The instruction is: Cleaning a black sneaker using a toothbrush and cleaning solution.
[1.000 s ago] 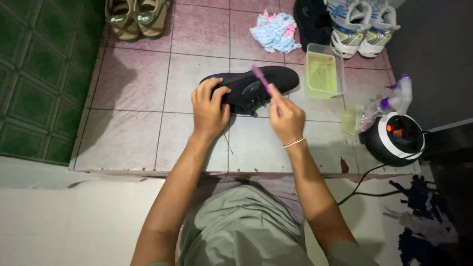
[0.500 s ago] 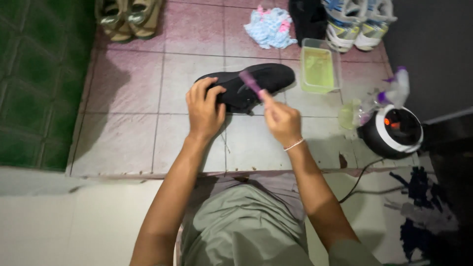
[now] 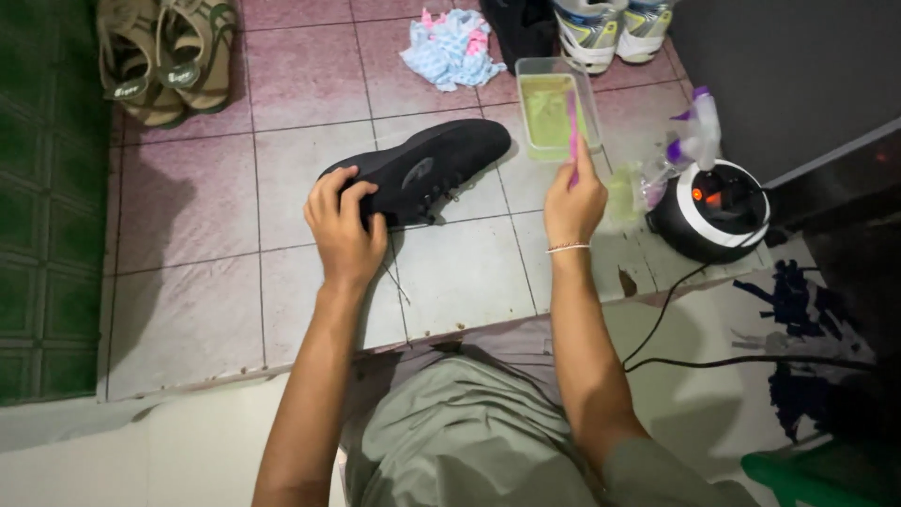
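Note:
My left hand (image 3: 344, 221) grips the heel end of a black lace-up shoe (image 3: 427, 169) that lies on its side on the pink tiled floor, toe pointing up and right. My right hand (image 3: 574, 197) holds a pink toothbrush (image 3: 572, 131) upright, its head reaching into a clear rectangular tub (image 3: 554, 113) of greenish liquid just right of the shoe's toe. A bead bracelet circles my right wrist.
Brown sandals (image 3: 164, 56) sit at the top left, a crumpled blue-and-pink cloth (image 3: 452, 47) and white sneakers (image 3: 610, 28) at the top. A round black-and-white appliance (image 3: 710, 208) with a cord and a purple-capped spray bottle (image 3: 694, 131) stand at the right. Green tiles border the left.
My right hand has lifted the toothbrush off the shoe and carried it right to the tub. My left hand stays on the shoe's heel.

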